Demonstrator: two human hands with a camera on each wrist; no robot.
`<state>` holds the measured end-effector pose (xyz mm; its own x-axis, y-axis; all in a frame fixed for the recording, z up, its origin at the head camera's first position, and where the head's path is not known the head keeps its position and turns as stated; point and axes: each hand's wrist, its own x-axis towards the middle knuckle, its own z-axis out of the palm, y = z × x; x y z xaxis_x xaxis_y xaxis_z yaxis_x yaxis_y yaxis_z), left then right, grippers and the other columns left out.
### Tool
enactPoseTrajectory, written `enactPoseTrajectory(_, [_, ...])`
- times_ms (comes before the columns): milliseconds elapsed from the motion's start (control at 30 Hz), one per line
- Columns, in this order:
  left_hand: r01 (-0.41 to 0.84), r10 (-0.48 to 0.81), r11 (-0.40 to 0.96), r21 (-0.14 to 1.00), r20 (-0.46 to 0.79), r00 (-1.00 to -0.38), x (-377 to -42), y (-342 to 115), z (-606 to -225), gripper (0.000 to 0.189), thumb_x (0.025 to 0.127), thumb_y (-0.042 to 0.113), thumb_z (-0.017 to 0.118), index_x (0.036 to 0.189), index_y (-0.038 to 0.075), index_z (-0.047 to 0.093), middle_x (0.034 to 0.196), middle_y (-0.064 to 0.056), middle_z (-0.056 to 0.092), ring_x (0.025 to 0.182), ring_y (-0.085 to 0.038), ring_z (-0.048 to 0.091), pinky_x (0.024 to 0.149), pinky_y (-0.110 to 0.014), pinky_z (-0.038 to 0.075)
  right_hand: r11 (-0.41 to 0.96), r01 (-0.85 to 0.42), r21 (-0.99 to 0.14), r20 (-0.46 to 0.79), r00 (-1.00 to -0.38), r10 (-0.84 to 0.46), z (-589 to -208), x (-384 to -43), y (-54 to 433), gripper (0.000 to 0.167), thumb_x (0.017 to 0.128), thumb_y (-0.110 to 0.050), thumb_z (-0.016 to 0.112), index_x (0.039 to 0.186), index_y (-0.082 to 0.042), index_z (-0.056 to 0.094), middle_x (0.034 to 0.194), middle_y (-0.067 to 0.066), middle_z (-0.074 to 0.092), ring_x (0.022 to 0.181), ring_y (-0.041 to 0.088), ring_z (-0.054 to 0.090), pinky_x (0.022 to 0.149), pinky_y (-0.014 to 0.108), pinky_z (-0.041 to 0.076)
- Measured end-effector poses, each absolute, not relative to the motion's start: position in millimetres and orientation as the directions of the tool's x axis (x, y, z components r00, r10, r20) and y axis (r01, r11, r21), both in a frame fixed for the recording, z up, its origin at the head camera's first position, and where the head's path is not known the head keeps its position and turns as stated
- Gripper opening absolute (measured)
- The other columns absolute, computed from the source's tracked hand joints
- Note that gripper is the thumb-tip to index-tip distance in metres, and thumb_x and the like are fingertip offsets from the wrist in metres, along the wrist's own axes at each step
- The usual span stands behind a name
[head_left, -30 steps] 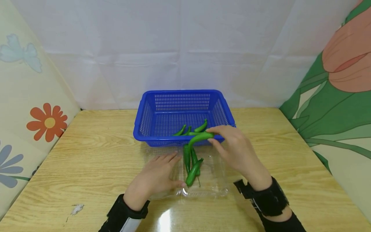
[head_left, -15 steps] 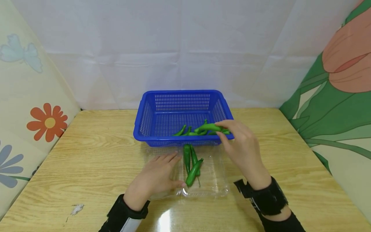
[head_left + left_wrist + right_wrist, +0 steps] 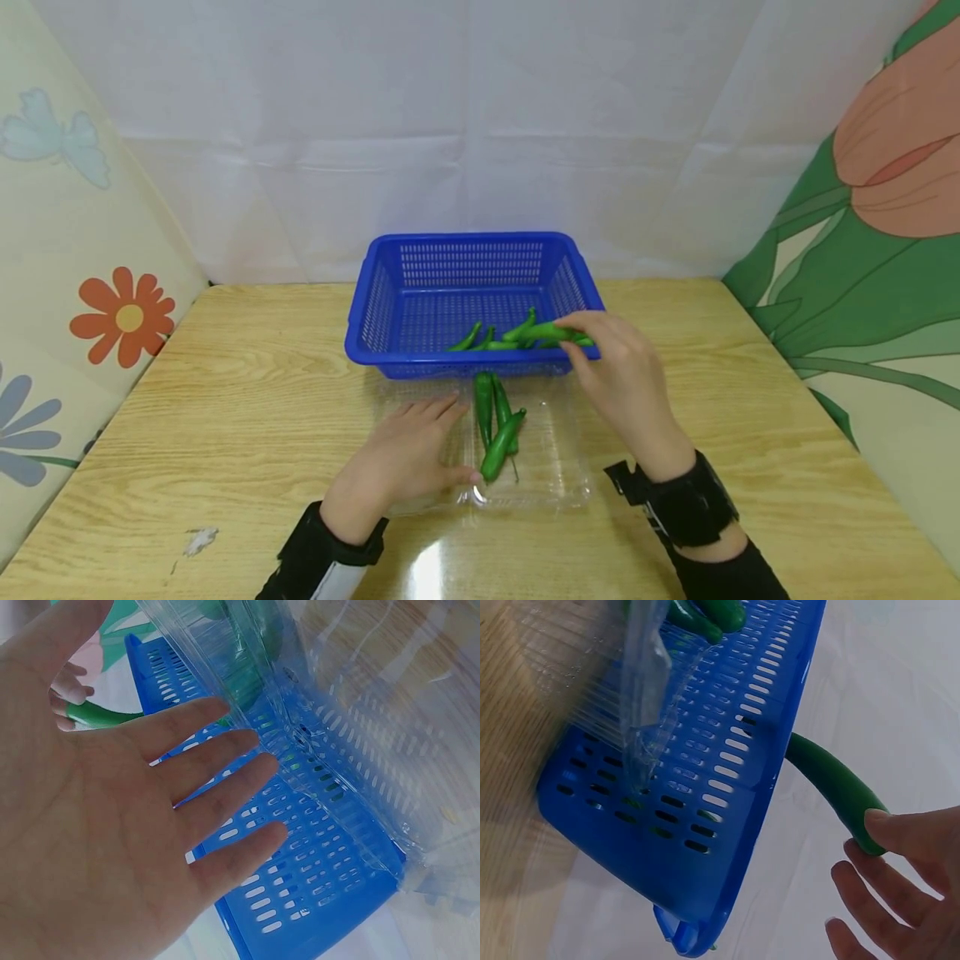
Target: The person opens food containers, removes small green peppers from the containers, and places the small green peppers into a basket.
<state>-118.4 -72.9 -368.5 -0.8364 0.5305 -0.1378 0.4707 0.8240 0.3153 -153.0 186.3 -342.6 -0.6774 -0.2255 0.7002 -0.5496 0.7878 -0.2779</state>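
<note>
Between thumb and fingers, my right hand (image 3: pixel 622 375) pinches one end of a green chili pepper (image 3: pixel 836 784) over the front right of the blue basket (image 3: pixel 480 358). The pepper's far end dips behind the basket's rim in the right wrist view. Several more green peppers (image 3: pixel 467 337) lie inside the basket along its front. In front stands a clear plastic clamshell box (image 3: pixel 551 467) with 3 green peppers (image 3: pixel 502 446) in it. My left hand (image 3: pixel 408 454) rests on the left side of that box, fingers straight and spread, as the left wrist view shows.
The wooden table (image 3: pixel 247 400) extends to both sides of the basket and box. A white cloth backdrop (image 3: pixel 300 167) stands close behind the basket. Patterned panels with flowers (image 3: pixel 127 317) flank the table left and right.
My right hand has carried the pepper from above the box and basket's front rim, back and rightward to over the basket, then lowered it slightly. My left hand has stayed in place.
</note>
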Motion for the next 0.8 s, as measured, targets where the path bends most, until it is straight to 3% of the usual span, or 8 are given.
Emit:
enactPoseTrajectory(367, [0.457, 0.525, 0.827, 0.329, -0.156, -0.837, -119, -73, -368, 0.086, 0.085, 0.056, 0.071, 0.151, 0.008, 0.042, 0.157, -0.013, 0.035, 0.142, -0.036, 0.034, 0.117, -0.052, 0.027, 0.807, -0.534, -0.251, 0.677, -0.693, -0.248, -352, -160, 188, 0.032, 0.077, 0.002, 0.083, 0.106, -0.003, 0.071, 0.102, 0.012, 0.072, 0.092, 0.029, 0.066, 0.079, 0.043, 0.056])
enactPoseTrajectory(800, [0.456, 0.524, 0.827, 0.330, -0.157, -0.837, -119, -73, -368, 0.086, 0.085, 0.056, 0.071, 0.150, 0.007, 0.042, 0.157, -0.012, 0.035, 0.142, -0.035, 0.034, 0.117, -0.052, 0.027, 0.809, -0.527, -0.259, 0.651, -0.715, -0.257, -361, -167, 193, 0.030, 0.079, -0.002, 0.082, 0.107, -0.002, 0.071, 0.105, 0.014, 0.071, 0.099, 0.031, 0.064, 0.088, 0.046, 0.053])
